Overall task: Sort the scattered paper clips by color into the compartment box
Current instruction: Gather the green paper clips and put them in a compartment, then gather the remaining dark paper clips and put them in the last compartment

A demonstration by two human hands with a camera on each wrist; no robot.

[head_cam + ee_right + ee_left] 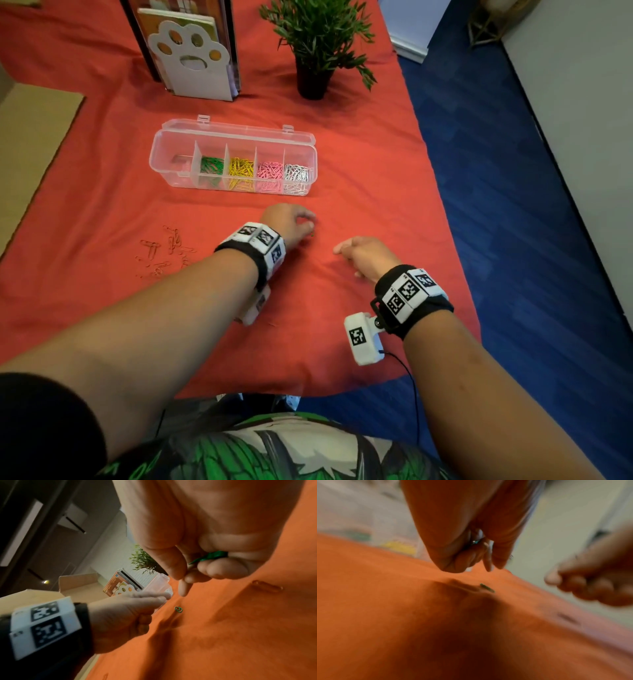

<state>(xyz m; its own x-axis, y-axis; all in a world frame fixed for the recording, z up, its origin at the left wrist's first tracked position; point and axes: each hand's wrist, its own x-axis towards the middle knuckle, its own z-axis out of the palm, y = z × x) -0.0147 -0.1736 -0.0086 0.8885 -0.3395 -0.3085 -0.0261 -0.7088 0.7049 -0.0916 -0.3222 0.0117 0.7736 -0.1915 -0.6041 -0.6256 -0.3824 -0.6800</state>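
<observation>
Orange paper clips (164,251) scattered at middle left of the head view, near invisible against the red cloth of the tabletop (359,164), probably left for last. Above, clear compartment box (233,158) standing open: leftmost compartment apparently almost empty, then green, yellow, pink, white. Centre frame, left hand (291,222) hovering low, fingers (489,555) pressed together with a glint of something green pinched between them; too blurred to name. Just beneath, lone green paper clip (178,609) lying loose on the cloth, presumably the next pick. Right of centre, right hand (363,257) curled round a bunch of green clips (212,556), likely hoarded for one trip to the green compartment.
</observation>
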